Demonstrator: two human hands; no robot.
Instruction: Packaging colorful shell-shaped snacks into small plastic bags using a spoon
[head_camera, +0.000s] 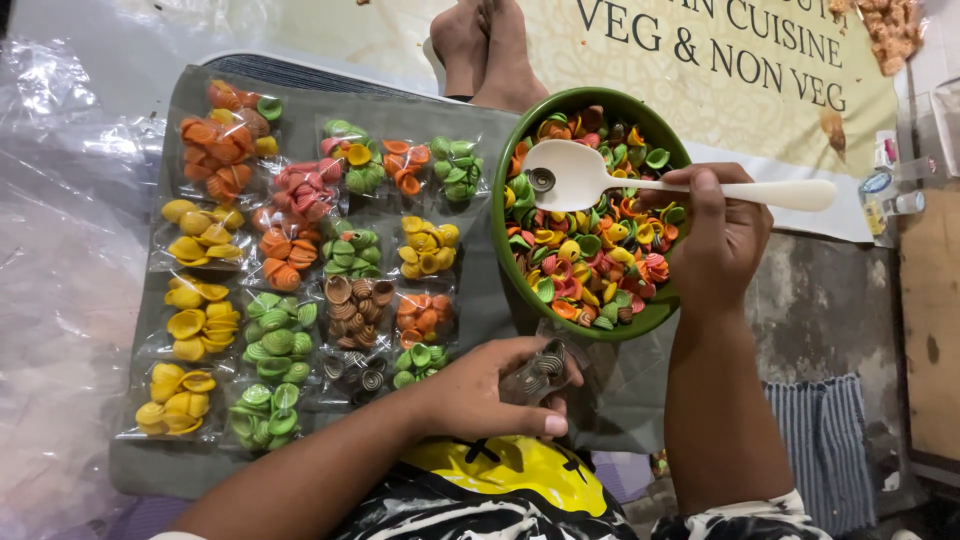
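Observation:
My right hand (722, 238) grips a cream plastic spoon (590, 178) over a green bowl (510, 270) full of mixed coloured shell-shaped pieces; one brown spiral piece lies in the spoon's scoop. My left hand (495, 388) holds a small clear packet (540, 368) of brown spiral pieces just below the bowl's near rim. Left of the bowl, many small clear packets (280, 260) sorted by colour lie in rows on a grey cloth (480, 135): orange, yellow, green, pink and brown.
Crinkled clear plastic sheeting (60, 250) covers the floor at left. Someone's bare feet (485, 50) rest beyond the bowl on a printed banner (720, 60). Small bottles (885, 195) stand at right, and a striped cloth (830, 440) lies at lower right.

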